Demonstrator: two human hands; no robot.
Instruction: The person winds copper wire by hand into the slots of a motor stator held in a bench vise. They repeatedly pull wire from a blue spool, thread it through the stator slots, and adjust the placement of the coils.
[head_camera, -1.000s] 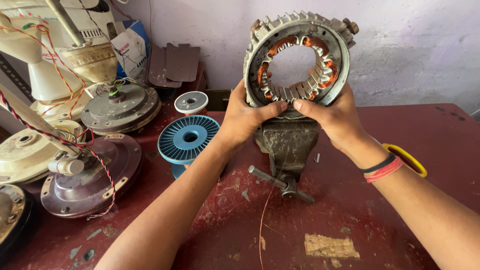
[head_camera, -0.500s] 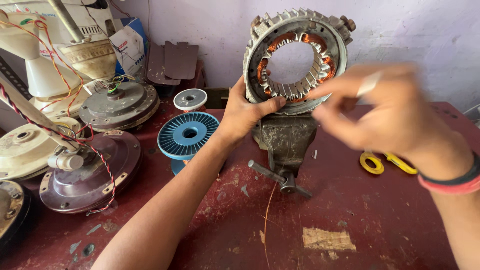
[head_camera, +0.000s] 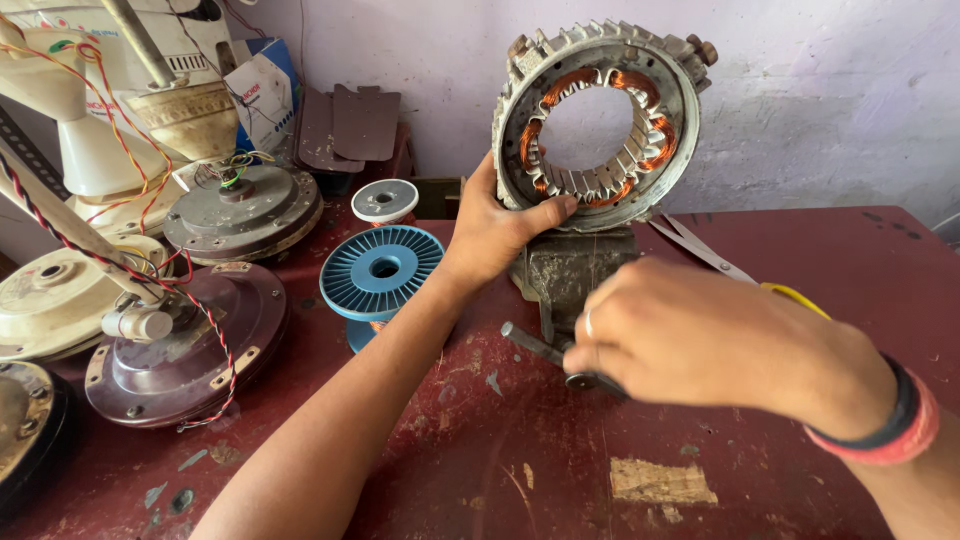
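Observation:
A round metal motor stator (head_camera: 600, 42) with copper windings stands upright on a small grey bench vise (head_camera: 570, 270) on the dark red table (head_camera: 450, 470). My left hand (head_camera: 495, 235) grips the stator's lower left rim, thumb across its front face. My right hand (head_camera: 700, 340) is lower, in front of the vise, with its fingers closed around the end of the vise handle bar (head_camera: 525, 342). That wrist wears a black and a red band.
A blue plastic spool (head_camera: 380, 270) and a smaller white-capped spool (head_camera: 385, 200) stand left of the vise. Fan motor housings (head_camera: 240, 210) (head_camera: 180, 340) with loose wires crowd the left side. Yellow-handled scissors (head_camera: 700, 245) lie behind my right hand. A wall closes the back.
My right hand has left the stator's right rim, swung down and forward, and now closes on the vise handle. The left hand keeps its hold on the stator.

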